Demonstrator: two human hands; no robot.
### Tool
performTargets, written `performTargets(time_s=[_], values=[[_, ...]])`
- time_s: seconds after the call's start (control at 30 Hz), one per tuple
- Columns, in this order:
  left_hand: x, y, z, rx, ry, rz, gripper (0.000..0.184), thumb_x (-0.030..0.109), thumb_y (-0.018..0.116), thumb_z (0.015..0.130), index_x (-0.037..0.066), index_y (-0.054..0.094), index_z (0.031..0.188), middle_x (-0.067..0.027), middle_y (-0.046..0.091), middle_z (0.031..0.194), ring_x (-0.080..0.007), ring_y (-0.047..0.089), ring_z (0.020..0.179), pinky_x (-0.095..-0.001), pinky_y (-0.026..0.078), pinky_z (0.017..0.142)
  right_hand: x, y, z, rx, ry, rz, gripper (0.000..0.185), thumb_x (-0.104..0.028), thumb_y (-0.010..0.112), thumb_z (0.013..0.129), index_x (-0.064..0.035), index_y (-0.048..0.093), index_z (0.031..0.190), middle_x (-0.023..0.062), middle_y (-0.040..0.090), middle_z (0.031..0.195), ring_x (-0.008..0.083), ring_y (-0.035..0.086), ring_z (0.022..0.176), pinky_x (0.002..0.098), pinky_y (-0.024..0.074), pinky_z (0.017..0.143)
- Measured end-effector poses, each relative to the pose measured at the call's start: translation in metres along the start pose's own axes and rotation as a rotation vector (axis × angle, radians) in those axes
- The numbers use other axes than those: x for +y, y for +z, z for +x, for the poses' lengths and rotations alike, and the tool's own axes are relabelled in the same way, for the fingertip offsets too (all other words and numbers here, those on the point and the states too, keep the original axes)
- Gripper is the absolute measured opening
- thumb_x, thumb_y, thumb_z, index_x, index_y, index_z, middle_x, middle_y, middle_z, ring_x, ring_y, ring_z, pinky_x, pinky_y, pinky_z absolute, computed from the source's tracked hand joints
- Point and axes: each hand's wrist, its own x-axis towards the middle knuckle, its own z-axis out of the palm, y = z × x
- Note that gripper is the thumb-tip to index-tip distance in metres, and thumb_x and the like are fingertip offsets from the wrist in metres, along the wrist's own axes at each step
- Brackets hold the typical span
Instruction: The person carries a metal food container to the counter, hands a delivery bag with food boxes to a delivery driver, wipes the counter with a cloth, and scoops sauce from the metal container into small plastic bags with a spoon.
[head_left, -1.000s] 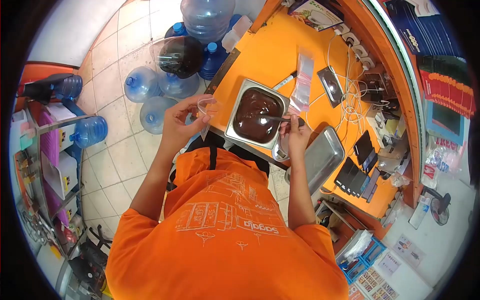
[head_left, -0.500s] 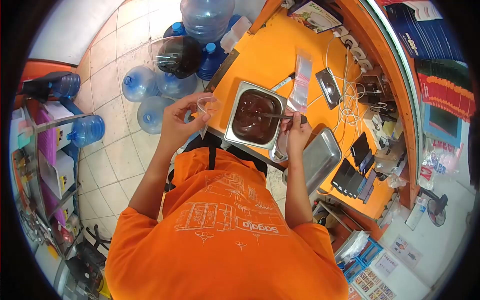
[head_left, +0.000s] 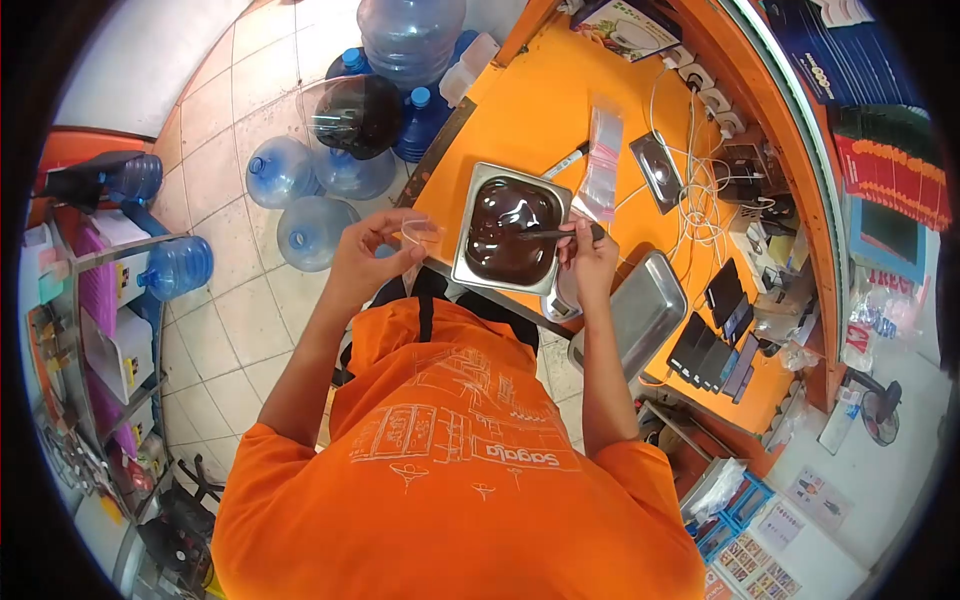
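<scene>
My left hand pinches a small clear plastic bag at its open mouth, just left of the metal pan. Glossy dark brown sauce fills much of that pan, which sits at the table edge. The fingers of my right hand are closed round the dark handle of a spoon. Its far end is sunk in the sauce and hidden. Below my right wrist, a pale round-edged object is partly covered.
An empty steel tray lies right of my right arm. Beyond the pan are a stack of clear bags, a marker and a phone. Tangled cables and several dark phones lie further right. Water jugs stand on the floor.
My left hand and the bag have lowered slightly. The spoon has shifted a little in the sauce, whose surface looks fuller and shinier. My right hand has moved slightly left.
</scene>
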Motion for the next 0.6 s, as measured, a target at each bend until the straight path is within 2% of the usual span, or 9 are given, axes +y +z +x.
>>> performTargets(time_s=[0.13,0.2,0.27,0.33,0.4,0.43,0.53,0.6], values=[[-0.014,0.003,-0.01,-0.044,-0.043,0.027,0.037,0.02,0.071,0.084,0.001,0.064,0.114,-0.0093,0.066,0.116,-0.015,0.062,0.102,-0.0318,0.046,0.097,-0.004,-0.005,0.001,-0.019,0.006,-0.046,0.031,-0.024,0.05,0.101,0.0004,0.063,0.087,0.0028,0.059,0.065,0.0084,0.049,0.047,0.0222,0.0366,0.042],[-0.023,0.007,-0.016,-0.018,-0.144,-0.122,0.037,0.022,0.069,0.087,0.0,0.064,0.115,-0.0095,0.066,0.116,-0.0153,0.062,0.101,-0.0308,0.047,0.094,-0.003,-0.008,0.001,-0.058,0.024,-0.072,0.031,-0.023,0.05,0.102,0.0008,0.063,0.086,0.0032,0.059,0.064,0.0085,0.049,0.047,0.0222,0.0371,0.043],[-0.029,0.011,-0.019,-0.008,-0.205,-0.145,0.036,0.024,0.068,0.087,0.0,0.064,0.115,-0.0091,0.067,0.114,-0.015,0.062,0.099,-0.0307,0.047,0.092,-0.004,-0.012,0.005,0.03,-0.059,-0.045,0.032,-0.022,0.049,0.102,0.0014,0.064,0.086,0.0035,0.058,0.063,0.0086,0.049,0.047,0.0223,0.0376,0.044],[-0.04,0.016,-0.024,0.003,-0.265,-0.171,0.036,0.026,0.067,0.088,0.001,0.064,0.114,-0.0086,0.067,0.113,-0.0147,0.062,0.098,-0.0307,0.048,0.09,-0.007,-0.012,0.005,-0.009,-0.042,-0.047,0.033,-0.022,0.049,0.102,0.0019,0.064,0.086,0.0036,0.059,0.063,0.0086,0.049,0.047,0.0225,0.0376,0.044],[-0.049,0.019,-0.022,0.031,-0.547,-0.303,0.031,0.02,0.065,0.091,-0.001,0.065,0.113,-0.0063,0.067,0.107,-0.0121,0.063,0.094,-0.027,0.049,0.083,-0.01,-0.009,0.002,-0.031,-0.027,-0.133,0.033,-0.022,0.049,0.102,0.0025,0.064,0.085,0.0038,0.058,0.063,0.0086,0.049,0.046,0.0227,0.038,0.044],[-0.051,0.024,-0.021,0.027,-0.522,-0.31,0.029,0.02,0.064,0.092,0.0,0.065,0.112,-0.0042,0.067,0.101,-0.0115,0.062,0.091,-0.0266,0.05,0.081,-0.008,-0.011,0.004,0.006,-0.057,-0.08,0.032,-0.021,0.049,0.102,0.0028,0.064,0.085,0.0039,0.058,0.063,0.0087,0.049,0.046,0.0229,0.0383,0.044],[-0.047,0.03,-0.023,-0.027,-0.549,-0.477,0.027,0.021,0.063,0.093,0.001,0.064,0.111,-0.0033,0.068,0.1,-0.0107,0.062,0.091,-0.0262,0.05,0.081,-0.01,-0.013,0.004,-0.039,0.0,-0.153,0.032,-0.021,0.05,0.102,0.003,0.064,0.085,0.004,0.058,0.062,0.0088,0.05,0.046,0.0231,0.0388,0.044],[-0.048,0.026,-0.022,-0.045,-0.525,-0.469,0.027,0.022,0.063,0.093,0.001,0.064,0.11,-0.003,0.068,0.1,-0.0104,0.062,0.091,-0.0265,0.05,0.082,-0.01,-0.012,0.001,-0.036,-0.032,-0.12,0.033,-0.021,0.05,0.102,0.0028,0.065,0.085,0.004,0.058,0.062,0.0085,0.05,0.047,0.0228,0.0389,0.044]])
